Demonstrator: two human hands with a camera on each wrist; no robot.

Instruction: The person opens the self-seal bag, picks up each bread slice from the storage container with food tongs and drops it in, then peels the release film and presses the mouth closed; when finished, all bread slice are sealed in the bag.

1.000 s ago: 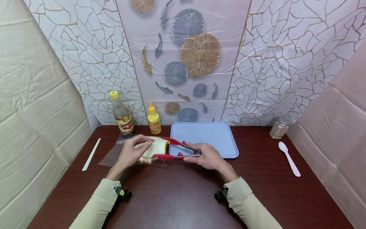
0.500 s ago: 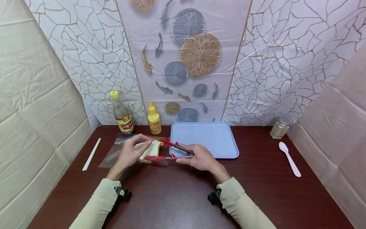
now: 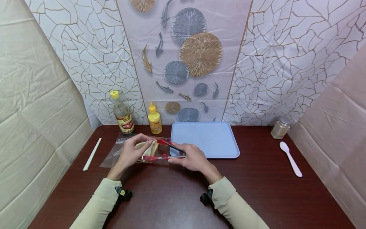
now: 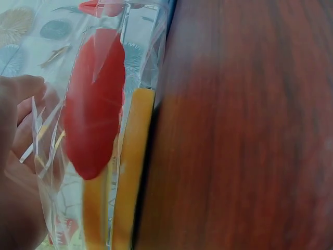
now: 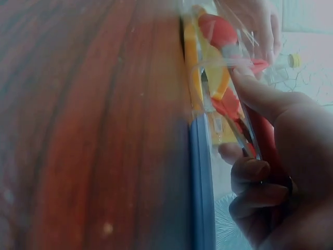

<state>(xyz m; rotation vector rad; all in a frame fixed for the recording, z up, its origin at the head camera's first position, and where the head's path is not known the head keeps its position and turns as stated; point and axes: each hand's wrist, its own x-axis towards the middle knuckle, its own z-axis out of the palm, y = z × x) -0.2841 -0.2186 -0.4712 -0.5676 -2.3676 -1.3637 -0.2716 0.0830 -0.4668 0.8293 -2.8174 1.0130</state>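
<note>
My left hand (image 3: 130, 154) pinches the upper edge of a clear plastic bag (image 3: 111, 157) lying on the table left of the tray. Bread slices (image 3: 147, 151) with brown crusts are inside the bag; in the left wrist view two crusts (image 4: 132, 156) stand close together behind the film. My right hand (image 3: 191, 157) grips metal tongs (image 5: 266, 151) with red tips and red on the handle. Both tong tips are spread apart inside the bag, one along each side of the bread. Part of the bread is hidden behind my left hand.
A light blue tray (image 3: 204, 140) lies right of the bag. Behind stand a sauce bottle (image 3: 124, 119) and a yellow squeeze bottle (image 3: 155, 122). White chopsticks (image 3: 92, 155) lie at left; a spice jar (image 3: 280, 128) and white spoon (image 3: 290, 159) are at right.
My right hand and the tongs have moved left, deeper into the bag. The top bread slice has moved left with them and now sits in the bag. My left hand keeps its pinch.
</note>
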